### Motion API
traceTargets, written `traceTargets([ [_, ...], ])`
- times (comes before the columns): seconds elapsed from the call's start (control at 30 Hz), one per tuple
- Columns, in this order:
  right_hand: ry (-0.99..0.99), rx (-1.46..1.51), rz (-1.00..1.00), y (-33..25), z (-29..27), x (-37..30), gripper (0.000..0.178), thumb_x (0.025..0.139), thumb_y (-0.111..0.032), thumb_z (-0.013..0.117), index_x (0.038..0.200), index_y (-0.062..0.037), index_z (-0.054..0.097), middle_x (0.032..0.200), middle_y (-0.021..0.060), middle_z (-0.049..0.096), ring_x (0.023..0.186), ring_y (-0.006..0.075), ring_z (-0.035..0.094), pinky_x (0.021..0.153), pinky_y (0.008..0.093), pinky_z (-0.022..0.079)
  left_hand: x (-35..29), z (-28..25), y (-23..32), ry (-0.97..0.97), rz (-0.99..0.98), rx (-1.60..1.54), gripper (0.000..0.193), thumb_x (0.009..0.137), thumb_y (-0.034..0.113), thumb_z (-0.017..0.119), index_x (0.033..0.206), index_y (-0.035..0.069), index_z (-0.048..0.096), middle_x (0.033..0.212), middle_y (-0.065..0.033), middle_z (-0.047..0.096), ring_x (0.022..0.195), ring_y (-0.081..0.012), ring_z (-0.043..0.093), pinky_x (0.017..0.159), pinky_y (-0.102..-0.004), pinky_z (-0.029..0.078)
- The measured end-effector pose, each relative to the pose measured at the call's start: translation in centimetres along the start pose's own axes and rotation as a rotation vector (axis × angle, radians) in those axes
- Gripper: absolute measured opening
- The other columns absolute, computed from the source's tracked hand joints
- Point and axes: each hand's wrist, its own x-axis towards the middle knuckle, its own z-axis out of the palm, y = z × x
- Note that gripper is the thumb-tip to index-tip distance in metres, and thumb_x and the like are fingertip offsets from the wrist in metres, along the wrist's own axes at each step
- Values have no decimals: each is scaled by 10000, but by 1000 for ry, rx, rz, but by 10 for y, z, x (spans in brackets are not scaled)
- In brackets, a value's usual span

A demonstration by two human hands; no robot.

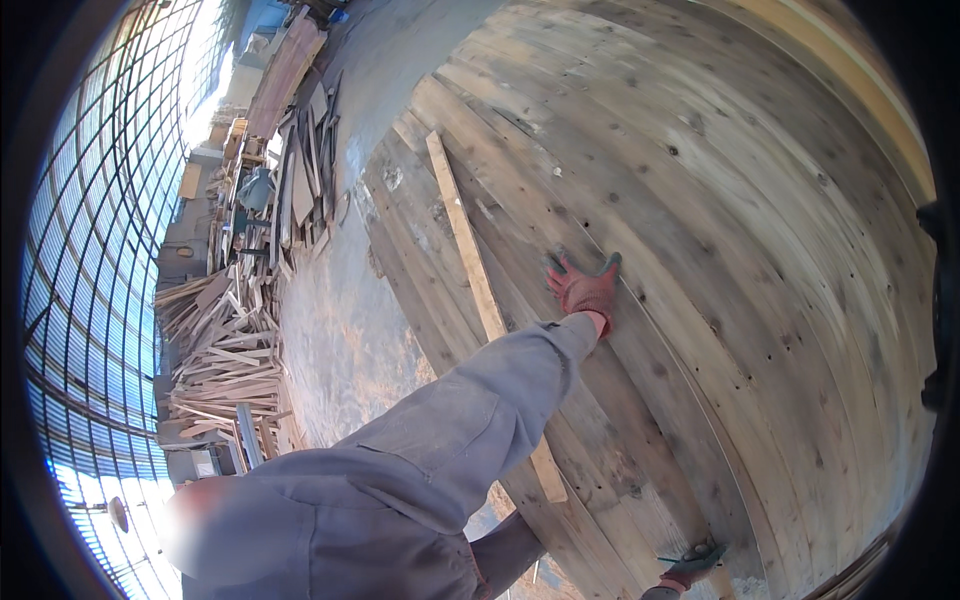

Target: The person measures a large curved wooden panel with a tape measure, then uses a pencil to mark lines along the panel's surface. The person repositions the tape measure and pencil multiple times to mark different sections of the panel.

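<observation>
My left hand (586, 292), in a red work glove with dark fingertips, lies on weathered wooden boards (720, 230). Its fingers are spread and its thumb stands apart, with nothing held. A grey sleeve (430, 420) leads down from it to the lower left. At the lower edge, my right hand (692, 567), in a dark-coated glove, is curled at the near part of a brown board. Whatever lies within its fingers is too small to make out. A narrow pale batten (462, 230) lies across the boards to the left, partly hidden beneath the left sleeve.
Left of the boards runs a dusty concrete floor (345, 330). Beyond it are heaps of scrap wood strips (225, 350) and leaning planks (305, 170). A barred, translucent wall or roof (100, 250) fills the far left. A yellowish beam (850, 70) curves along the upper right.
</observation>
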Motion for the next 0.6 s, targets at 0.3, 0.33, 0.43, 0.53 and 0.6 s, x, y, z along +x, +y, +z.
traceTargets([
  [0.3, -20, 92, -10, 9, -8, 9, 329, 1032, -413, 625, 832, -152, 611, 572, -71, 390, 452, 61, 277, 456, 257, 199, -1, -9, 14, -35, -42, 13, 1193, 661, 697, 815, 1616, 209, 291, 1678, -250, 197, 1568, -403, 162, 1266, -527, 184],
  [0.33, -12, 75, 0, 8, -8, 9, 329, 1032, -414, 624, 828, -157, 611, 572, -74, 384, 455, 60, 274, 457, 258, 195, 0, -9, 15, -27, -42, 28, 1185, 669, 688, 812, 1618, 209, 286, 1676, -256, 197, 1567, -407, 161, 1265, -530, 184],
  [0.43, 8, 41, -22, 6, -4, 8, 331, 1031, -419, 625, 829, -157, 623, 576, -78, 385, 461, 55, 275, 459, 256, 187, 0, -9, 18, -40, -37, 55, 1168, 688, 664, 804, 1622, 208, 271, 1671, -268, 199, 1567, -415, 157, 1262, -536, 183],
  [0.53, 12, 6, 2, 3, -1, 7, 355, 1028, -454, 605, 847, -149, 604, 577, -75, 386, 457, 54, 279, 473, 242, 208, -5, -11, 17, -17, 8, 25, 1155, 698, 650, 797, 1622, 204, 267, 1671, -268, 200, 1568, -416, 153, 1264, -529, 180],
  [0.6, -14, 15, 9, 1, -1, 6, 363, 1027, -457, 607, 850, -140, 608, 571, -75, 388, 452, 56, 279, 471, 243, 212, -10, -12, 15, -7, 35, -9, 1134, 708, 640, 789, 1619, 198, 277, 1670, -269, 202, 1568, -419, 151, 1266, -519, 176],
])
